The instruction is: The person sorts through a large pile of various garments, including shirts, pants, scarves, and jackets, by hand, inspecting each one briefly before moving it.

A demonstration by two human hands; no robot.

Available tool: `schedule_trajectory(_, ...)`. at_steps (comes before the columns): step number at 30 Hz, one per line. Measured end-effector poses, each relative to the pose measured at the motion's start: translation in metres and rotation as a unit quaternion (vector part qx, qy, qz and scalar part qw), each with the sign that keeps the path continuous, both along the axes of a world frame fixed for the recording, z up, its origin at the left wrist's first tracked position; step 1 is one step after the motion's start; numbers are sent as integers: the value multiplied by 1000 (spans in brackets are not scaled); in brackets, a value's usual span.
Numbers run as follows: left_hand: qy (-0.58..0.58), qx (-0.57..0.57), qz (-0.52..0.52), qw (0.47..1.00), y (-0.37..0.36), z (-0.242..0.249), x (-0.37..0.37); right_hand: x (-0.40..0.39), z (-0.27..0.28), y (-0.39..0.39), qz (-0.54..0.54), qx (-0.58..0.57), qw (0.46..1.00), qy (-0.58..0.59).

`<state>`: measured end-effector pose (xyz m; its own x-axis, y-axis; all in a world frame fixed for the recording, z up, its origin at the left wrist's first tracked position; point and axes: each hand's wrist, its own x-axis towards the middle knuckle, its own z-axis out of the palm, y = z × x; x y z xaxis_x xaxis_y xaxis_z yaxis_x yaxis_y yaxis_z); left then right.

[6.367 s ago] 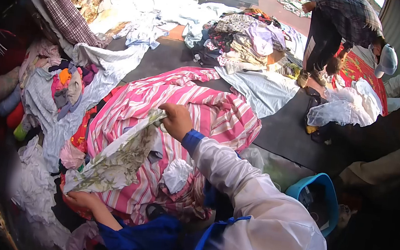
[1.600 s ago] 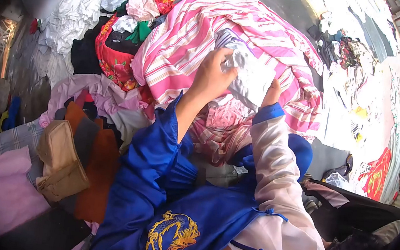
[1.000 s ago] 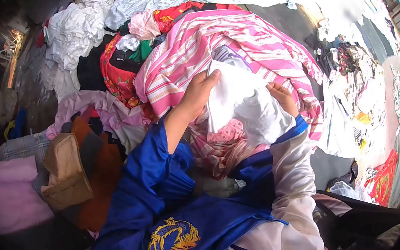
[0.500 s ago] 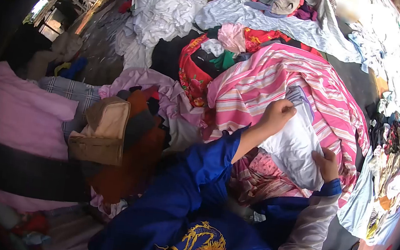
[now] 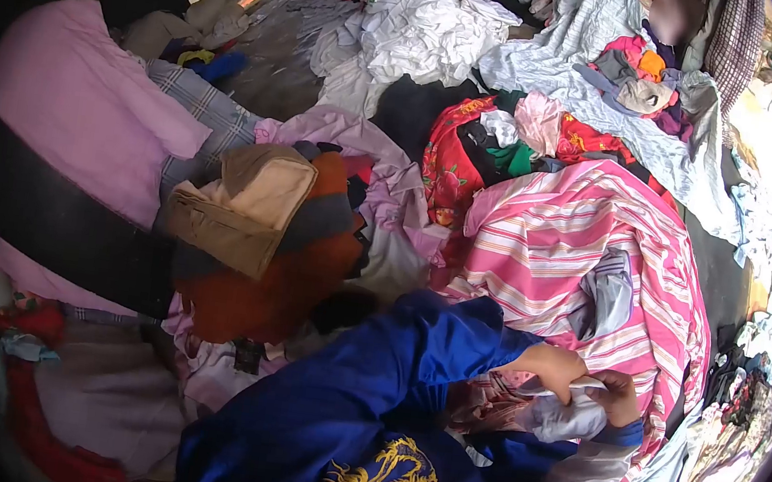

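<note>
A crumpled white cloth (image 5: 567, 417) is gathered close to my lap, its upper edge between both hands. My left hand (image 5: 552, 367) reaches in from the left with its fingers closed on that edge. Pressed against it from the right, my right hand (image 5: 617, 399) also grips the white cloth. Beyond my hands spreads a pink-and-white striped cloth (image 5: 548, 251), heaped over a pile. A small grey-lilac cloth (image 5: 608, 292) lies rumpled on top of it. Part of a reddish patterned fabric (image 5: 487, 398) shows beside the white cloth, just left of my hands.
On the left lie a folded brown-and-tan fabric (image 5: 245, 209), rust-orange cloth (image 5: 253, 307) and a pink garment (image 5: 84, 108). A heap of white cloths (image 5: 431, 30) sits further off. Red floral fabric (image 5: 453, 167) borders the striped pile. Mixed clothes (image 5: 740, 419) line the right side.
My hands have come together and drawn nearer my body, bunching the white cloth that was stretched between them. The grey-lilac cloth is now uncovered. The camera view has shifted.
</note>
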<state>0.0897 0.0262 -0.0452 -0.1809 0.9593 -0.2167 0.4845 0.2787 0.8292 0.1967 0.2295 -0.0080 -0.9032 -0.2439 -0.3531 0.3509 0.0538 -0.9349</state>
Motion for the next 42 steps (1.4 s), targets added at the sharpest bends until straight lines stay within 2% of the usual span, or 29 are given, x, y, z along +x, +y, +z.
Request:
schedule_trajectory(2, -80, -44, -30, 995, -2, 1, -6, -2, 20, -8, -83, -83, 993, 18)
schedule_trajectory(3, -2, -60, -26, 998, -2, -4, -11, -3, 4, 4, -113, -22, 989, 93)
schedule_trajectory(4, -4, -79, -14, 997, -9, -4, -19, -7, 9, 1, -176, -63, 981, 58)
schedule_trajectory(6, -10, -113, 2, 994, -19, -2, -36, -17, 14, 2, -291, 9, 957, 19)
schedule_trajectory(7, -48, -42, 49, 997, -23, -41, -54, -18, 12, 4, -318, 33, 947, 29)
schedule_trajectory(8, -13, -44, 85, 995, -37, -34, -80, -19, 13, 5, -322, 32, 945, 37)
schedule_trajectory(9, 13, -91, 168, 982, -63, 5, -107, -19, 16, 5, -329, 33, 943, 43)
schedule_trajectory(10, -73, 99, 310, 943, -87, 24, -130, -17, 17, 6, -340, 33, 939, 48)
schedule_trajectory(11, 11, 115, 467, 877, -104, 7, -192, -15, 19, 7, -337, 28, 939, 56)
schedule_trajectory(12, 174, 266, 614, 722, -130, 56, -219, -14, 20, 6, -340, 33, 938, 63)
schedule_trajectory(13, 211, 474, 672, 529, -150, 78, -247, -13, 17, 8, -339, 27, 938, 68)
schedule_trajectory(16, 153, 580, 594, 537, -141, 143, -203, -14, 15, 14, -341, 22, 938, 64)
schedule_trajectory(18, -32, 536, 441, 720, -84, 113, -148, -19, 6, 17, -356, 18, 933, 52)
schedule_trajectory(20, 52, 299, 365, 880, -51, 91, -86, -30, -8, 17, -361, 28, 931, 48)
schedule_trajectory(21, -20, 306, 367, 878, -38, 85, -60, -36, -17, 17, -363, 25, 931, 37)
schedule_trajectory(23, 8, 294, 363, 884, -26, 63, -44, -41, -37, 11, -354, 64, 933, 29)
schedule_trajectory(26, -10, 262, 401, 878, -30, 50, -58, -42, -103, 16, -331, 129, 934, -34)
schedule_trajectory(27, 14, 247, 419, 874, -30, 40, -66, -42, -135, 21, -337, 166, 924, -63)
schedule_trajectory(28, 25, 195, 407, 892, -31, 47, -72, -39, -172, 19, -337, 200, 915, -92)
schedule_trajectory(30, 30, 229, 407, 884, -24, 57, -75, -29, -231, 8, -369, 162, 896, -188)
schedule_trajectory(32, 72, 220, 399, 887, -17, 56, -77, -16, -290, -7, -353, 155, 876, -290)
schedule_trajectory(35, 150, 228, 364, 891, -11, 52, -73, 0, -378, -47, -378, 107, 847, -358)
schedule_trajectory(36, 178, 236, 348, 890, -10, 53, -71, -1, -394, -62, -390, 88, 834, -381)
schedule_trajectory(37, 151, 238, 347, 895, -8, 55, -68, -8, -378, -79, -432, 79, 807, -396)
schedule_trajectory(38, 163, 244, 340, 894, -7, 53, -69, -13, -374, -85, -431, 60, 804, -405)
schedule_trajectory(40, 186, 254, 325, 892, -7, 49, -69, -20, -374, -101, -521, 16, 753, -400)
schedule_trajectory(42, 189, 243, 323, 895, -9, 47, -68, -21, -378, -99, -517, -3, 763, -388)
